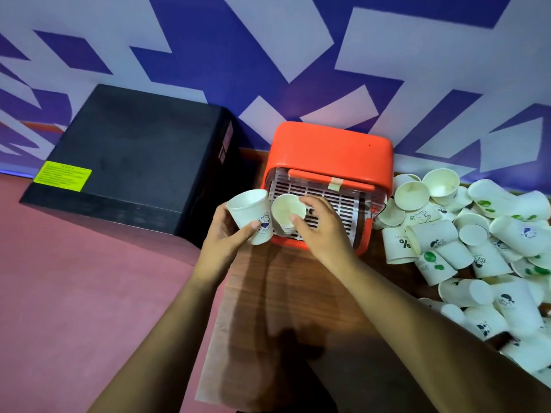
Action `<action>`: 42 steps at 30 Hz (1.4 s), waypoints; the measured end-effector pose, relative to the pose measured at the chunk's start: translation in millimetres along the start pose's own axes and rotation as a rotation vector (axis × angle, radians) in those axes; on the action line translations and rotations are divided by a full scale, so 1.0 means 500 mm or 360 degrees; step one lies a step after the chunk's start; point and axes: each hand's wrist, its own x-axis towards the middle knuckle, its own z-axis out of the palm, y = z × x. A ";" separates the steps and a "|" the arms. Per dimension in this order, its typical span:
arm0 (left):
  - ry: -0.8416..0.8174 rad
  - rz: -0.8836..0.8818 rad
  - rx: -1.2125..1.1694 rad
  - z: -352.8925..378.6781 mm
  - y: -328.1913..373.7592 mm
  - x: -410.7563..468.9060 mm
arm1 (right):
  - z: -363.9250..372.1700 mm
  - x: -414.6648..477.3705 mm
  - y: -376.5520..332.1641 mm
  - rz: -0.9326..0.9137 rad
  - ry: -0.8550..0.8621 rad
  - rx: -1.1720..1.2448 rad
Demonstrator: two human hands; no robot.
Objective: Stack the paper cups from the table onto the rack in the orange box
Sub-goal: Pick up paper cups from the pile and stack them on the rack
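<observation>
The orange box (331,147) stands at the middle of the wooden table, its white slatted rack (331,201) facing me. A stack of white paper cups (287,211) stands on the rack's left side, mouth toward me. My right hand (320,228) grips the top cup of that stack by its rim. My left hand (226,234) holds a single white paper cup (253,214) with a blue round logo, just left of the box. A big heap of loose paper cups (471,242) lies on the table to the right of the box.
A black box (134,162) with a yellow label (62,175) sits left of the orange box. The wooden table (283,293) ends at its left edge, with pink floor (74,293) beyond. A blue and white patterned wall (268,55) is right behind.
</observation>
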 end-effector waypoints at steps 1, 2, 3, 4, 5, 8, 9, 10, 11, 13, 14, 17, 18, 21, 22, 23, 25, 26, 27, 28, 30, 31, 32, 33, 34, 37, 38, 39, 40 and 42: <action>-0.0060 0.0025 0.0055 0.007 0.005 0.007 | -0.014 -0.003 -0.012 0.0079 -0.0083 0.0200; -0.0114 0.0051 0.0124 0.015 0.010 0.014 | -0.027 -0.004 -0.024 0.0146 -0.0183 0.0388; -0.0163 0.0076 0.0190 0.023 0.013 0.022 | -0.036 -0.004 -0.032 0.0181 -0.0255 0.0540; -0.0212 0.0095 0.0260 0.031 0.015 0.030 | -0.042 -0.003 -0.036 0.0184 -0.0291 0.0628; -0.0267 0.0112 0.0329 0.038 0.016 0.040 | -0.047 -0.001 -0.041 0.0172 -0.0309 0.0693; -0.0409 0.0167 0.0526 0.056 0.017 0.063 | -0.053 0.010 -0.039 0.0127 -0.0249 0.0678; -0.0434 0.0178 0.0549 0.058 0.016 0.069 | -0.053 0.012 -0.037 0.0127 -0.0232 0.0683; -0.0453 0.0178 0.0553 0.059 0.016 0.073 | -0.053 0.013 -0.032 0.0123 -0.0220 0.0685; -0.0467 0.0162 0.0529 0.059 0.016 0.075 | -0.051 0.014 -0.027 0.0122 -0.0205 0.0697; -0.0489 0.0121 0.0466 0.056 0.014 0.078 | -0.044 0.016 -0.013 0.0122 -0.0189 0.0710; -0.0502 0.0116 0.0455 0.054 0.012 0.078 | -0.038 0.017 -0.006 0.0131 -0.0184 0.0699; -0.0496 0.0123 0.0511 0.047 -0.003 0.085 | -0.020 0.017 0.013 0.0138 -0.0174 0.0631; -0.0481 0.0129 0.0554 0.045 -0.005 0.087 | -0.014 0.018 0.021 0.0119 -0.0162 0.0545; -0.0390 0.0246 0.0859 0.038 -0.024 0.099 | -0.002 0.020 0.035 0.0115 -0.0138 0.0317; -0.0373 0.0259 0.0931 0.037 -0.031 0.102 | 0.003 0.023 0.039 0.0125 -0.0136 0.0285; -0.0369 0.0223 0.0943 0.036 -0.040 0.103 | 0.007 0.025 0.043 0.0121 -0.0131 0.0240; -0.0366 0.0117 0.0981 0.037 -0.056 0.103 | 0.016 0.028 0.049 0.0118 -0.0143 0.0089; -0.0361 0.0079 0.1023 0.037 -0.061 0.101 | 0.018 0.028 0.050 0.0137 -0.0174 0.0029; -0.0351 0.0047 0.1053 0.035 -0.070 0.102 | 0.021 0.027 0.051 0.0173 -0.0218 0.0003; -0.0344 0.0028 0.1075 0.035 -0.072 0.102 | 0.023 0.026 0.054 0.0215 -0.0262 -0.0004; -0.0350 0.0012 0.1088 0.030 -0.079 0.103 | 0.023 0.023 0.061 0.0262 -0.0311 -0.0002; -0.0364 0.0003 0.1058 0.027 -0.084 0.103 | 0.019 0.020 0.064 0.0272 -0.0309 0.0020; -0.0342 -0.0017 0.1032 0.027 -0.084 0.098 | 0.011 0.015 0.065 0.0303 -0.0306 0.0030; -0.0284 -0.0033 0.1000 0.027 -0.087 0.089 | -0.001 0.007 0.066 0.0320 -0.0294 0.0032; -0.0191 -0.0055 0.0973 0.030 -0.085 0.071 | -0.019 -0.003 0.067 0.0342 -0.0283 0.0023; -0.0037 -0.0052 0.0902 0.051 -0.097 0.002 | -0.085 -0.056 0.090 0.0314 -0.0236 -0.0071; -0.0081 -0.0065 0.0908 0.063 -0.103 -0.018 | -0.111 -0.076 0.104 0.0296 -0.0202 -0.0130; -0.0153 -0.0087 0.0907 0.076 -0.113 -0.032 | -0.137 -0.095 0.121 0.0289 -0.0164 -0.0182; -0.0233 -0.0112 0.0915 0.093 -0.122 -0.040 | -0.163 -0.113 0.141 0.0303 -0.0131 -0.0222; -0.0373 -0.0123 0.0944 0.139 -0.136 -0.041 | -0.214 -0.141 0.179 0.0345 -0.0050 -0.0319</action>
